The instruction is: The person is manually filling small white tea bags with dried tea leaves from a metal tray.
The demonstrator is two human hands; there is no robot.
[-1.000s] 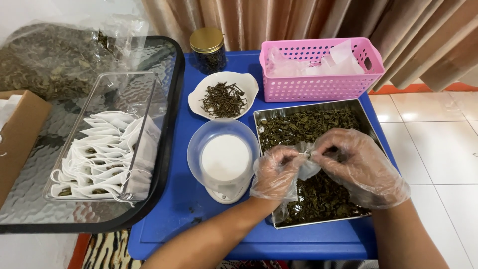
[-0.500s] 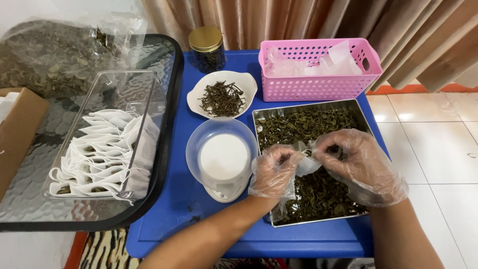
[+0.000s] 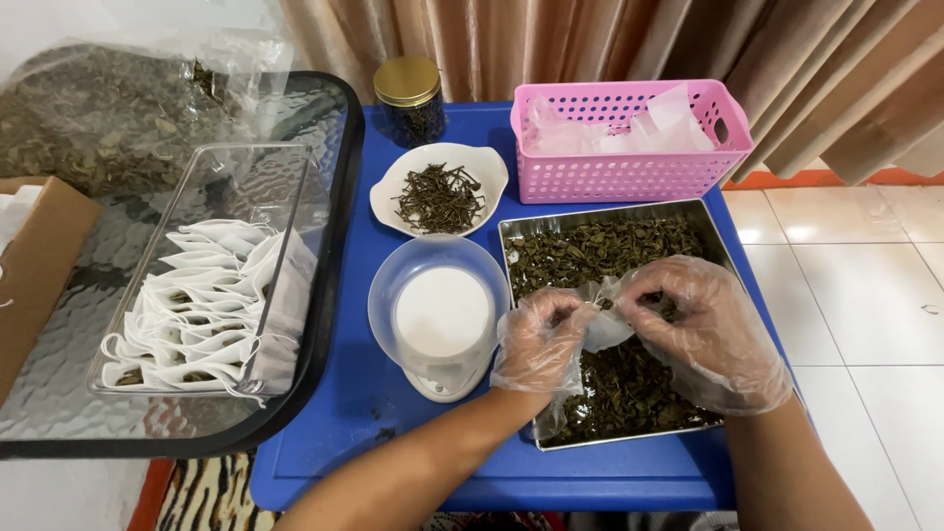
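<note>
Both my hands wear clear plastic gloves and meet over a steel tray [image 3: 519, 232] of dark dried leaves [image 3: 600, 251]. My left hand [image 3: 539, 342] and my right hand [image 3: 700, 329] pinch a small white filter bag [image 3: 600, 317] between them, just above the leaves. Left of the tray stands a small white scale [image 3: 442, 317] under a clear round bowl.
A white dish of dark twigs [image 3: 439, 193], a gold-lidded jar [image 3: 409, 96] and a pink basket [image 3: 629, 169] of empty bags sit at the back of the blue table [image 3: 364, 413]. A clear tray of filled white bags [image 3: 202, 300] lies on a dark glass table, by a cardboard box [image 3: 34, 265].
My hands have stayed over the tray with the bag; the fingers have shifted only slightly on it.
</note>
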